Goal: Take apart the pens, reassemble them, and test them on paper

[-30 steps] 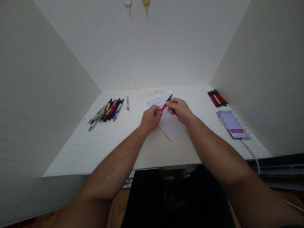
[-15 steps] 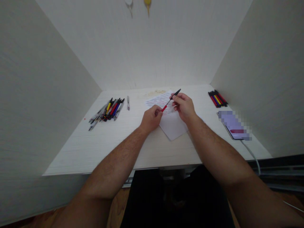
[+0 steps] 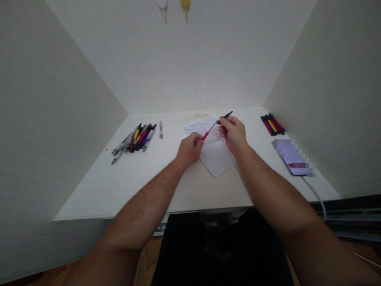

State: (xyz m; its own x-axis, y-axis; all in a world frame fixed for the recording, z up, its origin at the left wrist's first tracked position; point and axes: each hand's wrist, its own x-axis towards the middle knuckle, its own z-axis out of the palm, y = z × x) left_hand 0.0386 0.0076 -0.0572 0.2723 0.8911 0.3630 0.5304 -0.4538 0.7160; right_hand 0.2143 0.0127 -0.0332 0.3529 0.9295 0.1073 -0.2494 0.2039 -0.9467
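My left hand is closed around a red pen barrel, whose end sticks out past the fingertips. Between thumb and fingers, my right hand pinches the black upper part of a pen, which points up and to the right. A thin ink refill spans the gap between the red and black pieces. Both hands are above a sheet of paper, covered with dark and reddish scribbles on its far half and blank on its near half.
On the left lies a pile of mixed pens, with a single clear pen beside it. A row of coloured pens sits at the right wall. Nearer is a phone with a white cable.
My right hand has moved slightly right, drawing the black part farther from the red barrel, so more of the refill shows. My left hand has stayed nearly in place.
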